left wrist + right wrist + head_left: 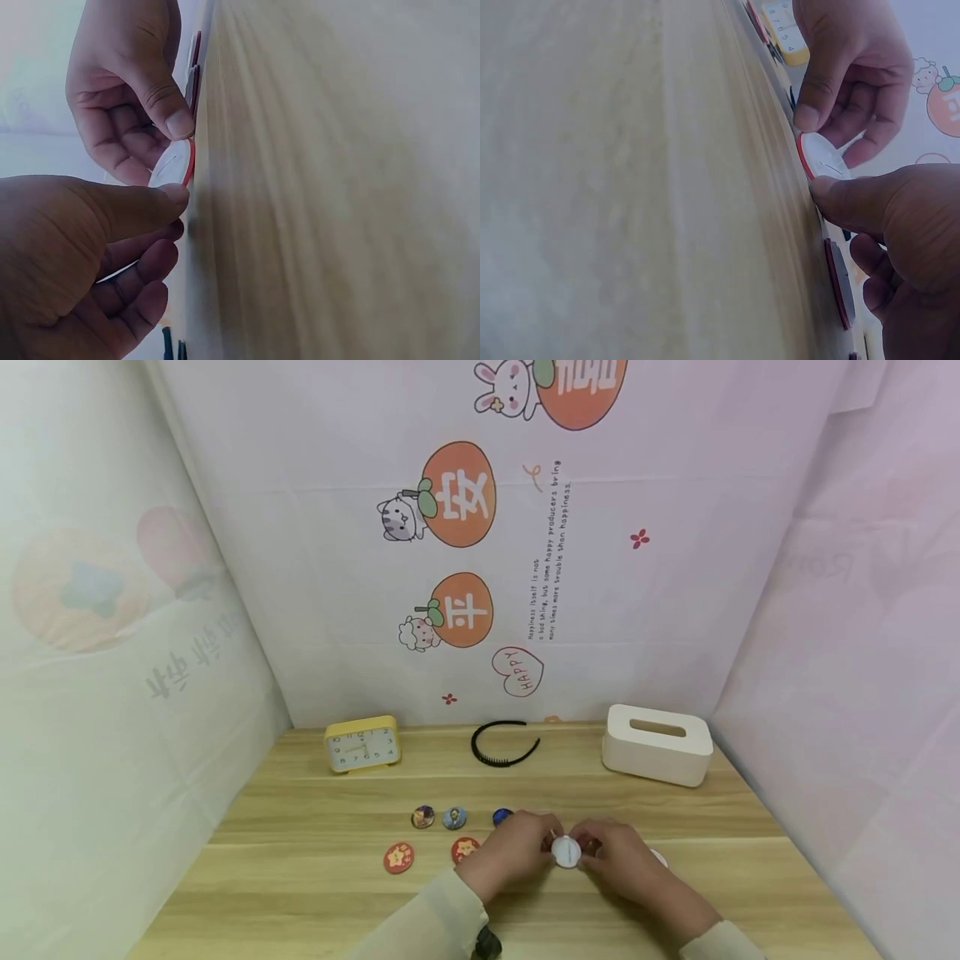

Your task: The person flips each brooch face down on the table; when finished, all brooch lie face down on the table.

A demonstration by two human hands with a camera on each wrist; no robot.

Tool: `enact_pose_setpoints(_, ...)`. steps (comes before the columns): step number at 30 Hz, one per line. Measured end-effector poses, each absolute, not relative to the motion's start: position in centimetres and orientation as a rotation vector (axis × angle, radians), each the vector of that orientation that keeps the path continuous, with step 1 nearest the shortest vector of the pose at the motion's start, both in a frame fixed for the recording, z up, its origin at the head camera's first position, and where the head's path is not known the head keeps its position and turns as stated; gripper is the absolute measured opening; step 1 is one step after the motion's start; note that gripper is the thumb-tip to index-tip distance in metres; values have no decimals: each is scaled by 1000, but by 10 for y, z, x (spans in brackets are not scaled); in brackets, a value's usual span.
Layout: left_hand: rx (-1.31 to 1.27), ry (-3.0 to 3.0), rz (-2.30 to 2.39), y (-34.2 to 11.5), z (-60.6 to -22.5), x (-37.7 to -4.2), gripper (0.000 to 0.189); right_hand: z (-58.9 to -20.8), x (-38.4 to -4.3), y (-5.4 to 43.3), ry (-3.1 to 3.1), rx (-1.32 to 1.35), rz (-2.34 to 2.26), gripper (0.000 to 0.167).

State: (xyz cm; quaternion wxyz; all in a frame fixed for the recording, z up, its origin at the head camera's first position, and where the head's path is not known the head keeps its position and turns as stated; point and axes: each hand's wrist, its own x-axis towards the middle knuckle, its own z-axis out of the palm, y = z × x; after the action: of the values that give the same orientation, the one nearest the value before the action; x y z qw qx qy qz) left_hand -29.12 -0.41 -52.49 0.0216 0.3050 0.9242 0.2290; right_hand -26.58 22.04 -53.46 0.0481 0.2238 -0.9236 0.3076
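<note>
A round pin badge (566,852) with a white back and a red rim is tilted up on edge, its pin side toward me. My left hand (517,850) pinches one side of it between thumb and fingers, and my right hand (624,865) pinches the opposite side. In the left wrist view the badge (171,163) is close to the tabletop, both thumbs at its rim. Near my right hand lies another badge (840,285) with a red rim, mostly hidden by that hand in the head view. A blue badge (502,817) lies just beyond my left hand.
Left of my hands lie two red star badges (398,857) and two picture badges (453,817). Along the back of the wooden table (300,835) stand a yellow clock (364,745), a black headband (497,760) and a white tissue box (657,747). Printed cloth (600,610) rises behind.
</note>
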Motion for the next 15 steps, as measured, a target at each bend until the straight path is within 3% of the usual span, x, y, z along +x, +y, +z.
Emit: enact_pose_setpoints(15, 993, 2823, 717, -4, -530, -295, 9, -533, -265, 229, -2852, 750, 868, 22)
